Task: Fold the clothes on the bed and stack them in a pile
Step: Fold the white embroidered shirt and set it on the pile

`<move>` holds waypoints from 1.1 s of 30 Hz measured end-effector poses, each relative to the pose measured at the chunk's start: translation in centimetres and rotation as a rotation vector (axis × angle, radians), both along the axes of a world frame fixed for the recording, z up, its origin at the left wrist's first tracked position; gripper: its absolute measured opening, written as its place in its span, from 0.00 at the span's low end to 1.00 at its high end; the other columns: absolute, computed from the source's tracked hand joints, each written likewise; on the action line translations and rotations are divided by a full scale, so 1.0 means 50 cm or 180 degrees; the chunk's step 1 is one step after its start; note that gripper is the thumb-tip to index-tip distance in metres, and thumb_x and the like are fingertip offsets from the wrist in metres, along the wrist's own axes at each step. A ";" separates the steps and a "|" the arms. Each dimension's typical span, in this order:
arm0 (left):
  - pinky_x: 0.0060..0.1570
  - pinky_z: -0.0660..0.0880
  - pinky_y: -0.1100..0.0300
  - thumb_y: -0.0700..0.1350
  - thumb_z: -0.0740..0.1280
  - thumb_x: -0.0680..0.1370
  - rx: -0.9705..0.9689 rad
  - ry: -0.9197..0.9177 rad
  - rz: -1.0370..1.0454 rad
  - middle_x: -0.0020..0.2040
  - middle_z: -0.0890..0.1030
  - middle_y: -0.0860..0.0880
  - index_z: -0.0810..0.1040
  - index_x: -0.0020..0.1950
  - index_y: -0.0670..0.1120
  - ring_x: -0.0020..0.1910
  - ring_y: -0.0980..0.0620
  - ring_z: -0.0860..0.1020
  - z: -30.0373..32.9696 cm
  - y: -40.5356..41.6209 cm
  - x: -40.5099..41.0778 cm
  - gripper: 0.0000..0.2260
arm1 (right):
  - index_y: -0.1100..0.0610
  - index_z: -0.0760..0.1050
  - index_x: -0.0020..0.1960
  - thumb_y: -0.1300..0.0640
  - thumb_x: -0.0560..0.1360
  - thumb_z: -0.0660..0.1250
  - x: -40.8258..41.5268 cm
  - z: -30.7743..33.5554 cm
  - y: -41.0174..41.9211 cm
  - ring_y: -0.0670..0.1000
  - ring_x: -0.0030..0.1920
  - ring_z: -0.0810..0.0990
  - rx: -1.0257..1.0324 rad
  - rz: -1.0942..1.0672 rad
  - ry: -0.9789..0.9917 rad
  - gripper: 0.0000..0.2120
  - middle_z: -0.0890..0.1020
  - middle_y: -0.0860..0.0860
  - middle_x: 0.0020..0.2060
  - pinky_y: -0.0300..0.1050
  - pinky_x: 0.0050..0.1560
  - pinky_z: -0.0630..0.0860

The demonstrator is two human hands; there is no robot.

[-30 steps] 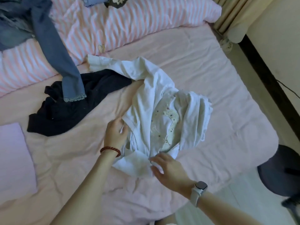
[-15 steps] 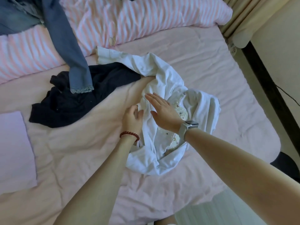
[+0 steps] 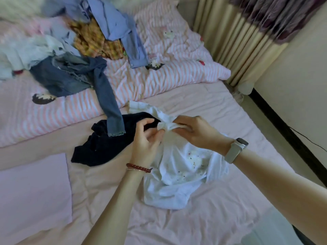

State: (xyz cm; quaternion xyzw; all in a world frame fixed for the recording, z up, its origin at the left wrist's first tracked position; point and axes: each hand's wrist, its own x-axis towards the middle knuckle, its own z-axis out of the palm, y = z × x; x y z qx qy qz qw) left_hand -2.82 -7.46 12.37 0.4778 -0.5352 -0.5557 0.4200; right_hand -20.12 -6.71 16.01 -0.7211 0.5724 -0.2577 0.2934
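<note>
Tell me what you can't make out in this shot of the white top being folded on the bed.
- Head view: the part of the white top bunched inside the right hand; the curled fingers hide it.
- The dark garment shape; a blue sleeve and the left hand cover parts.
- The clothes heap at top left is motion-blurred.
- The lilac folded piece is cut by the left edge.

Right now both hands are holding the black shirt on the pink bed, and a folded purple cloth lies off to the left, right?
Not quite. The head view shows both hands, left and right, holding the crumpled white shirt, not the black one.
</note>
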 end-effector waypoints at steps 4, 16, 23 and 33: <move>0.49 0.74 0.64 0.56 0.68 0.66 0.0081 -0.0695 -0.1209 0.46 0.81 0.58 0.75 0.51 0.53 0.49 0.55 0.79 0.052 0.040 -0.007 0.16 | 0.62 0.77 0.47 0.63 0.76 0.64 -0.001 0.143 0.059 0.45 0.37 0.76 -0.0351 -0.0388 -0.0299 0.03 0.78 0.46 0.35 0.40 0.41 0.71; 0.48 0.70 0.58 0.38 0.68 0.73 -0.1522 -0.2077 0.0202 0.54 0.72 0.45 0.79 0.57 0.41 0.46 0.45 0.76 0.272 0.263 0.017 0.12 | 0.57 0.64 0.33 0.60 0.77 0.62 -0.102 0.463 0.347 0.40 0.29 0.63 -0.1840 -0.1789 -0.0753 0.15 0.65 0.46 0.28 0.33 0.30 0.61; 0.38 0.67 0.57 0.33 0.65 0.74 -0.2618 -0.2059 0.1232 0.47 0.81 0.40 0.80 0.50 0.38 0.45 0.39 0.78 0.479 0.468 0.018 0.08 | 0.62 0.71 0.43 0.59 0.78 0.61 -0.162 0.557 0.596 0.42 0.33 0.67 -0.2149 -0.1848 -0.1005 0.08 0.70 0.45 0.32 0.39 0.37 0.66; 0.35 0.62 0.64 0.34 0.61 0.76 -0.3121 -0.0922 0.2082 0.38 0.77 0.47 0.76 0.48 0.36 0.34 0.49 0.71 0.738 0.764 0.019 0.05 | 0.53 0.66 0.40 0.50 0.75 0.59 -0.190 0.709 0.875 0.47 0.30 0.65 -0.2824 -0.1914 -0.0482 0.08 0.67 0.47 0.27 0.43 0.33 0.65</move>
